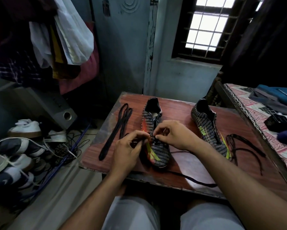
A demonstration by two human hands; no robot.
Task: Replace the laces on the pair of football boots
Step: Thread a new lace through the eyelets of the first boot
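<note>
The eyelets of the near boot (156, 138) are hidden behind both hands, so which hole the lace (185, 177) enters cannot be made out. That boot lies on the red-brown worktop (181, 163) with its long axis running away from the person, toe nearest them and heel opening at the far end. The second boot (209, 128) stands to its right, well apart, on a similar axis but angled, toe towards the near right. A folded bundle of black laces (116, 131) lies left of the near boot, and a loose black lace (244, 146) sprawls just beside the second boot's toe.

The left hand (127, 151) has its fingers (143, 136) pinched nearly shut on a dark strand at the boot's midfoot. The right hand (174, 135) curls its fingers (157, 130) close together over the same spot, probably gripping the lace too, though the contact itself is blurred. The lace trails from under the boot across the worktop's near edge. Both forearms reach in from the bottom of the frame, which cuts them off.
</note>
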